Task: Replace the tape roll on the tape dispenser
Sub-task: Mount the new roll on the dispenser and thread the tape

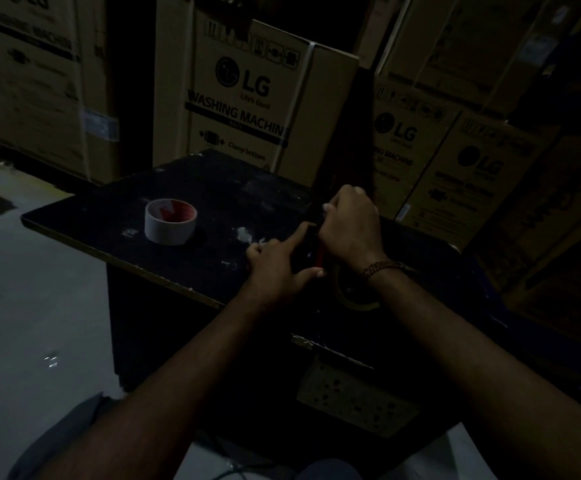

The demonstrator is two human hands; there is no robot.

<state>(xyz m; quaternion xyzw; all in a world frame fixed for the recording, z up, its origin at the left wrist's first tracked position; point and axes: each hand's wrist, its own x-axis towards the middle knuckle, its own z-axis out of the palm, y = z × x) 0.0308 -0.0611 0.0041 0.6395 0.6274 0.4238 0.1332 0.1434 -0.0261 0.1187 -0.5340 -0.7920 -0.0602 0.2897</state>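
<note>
Gripping the tape dispenser [311,247] — dark, long axis running near-to-far on the black table [109,216] — the right hand [349,226] clenches it; left hand [278,265] pinches its side. Pale tape roll [170,221] lies flat, well left.

Tape dispenser [311,249] mostly hidden by hands

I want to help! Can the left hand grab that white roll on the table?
Probably yes. The white roll sits alone on the table, nothing between it and the left hand, but that hand is busy on the dispenser.
</note>
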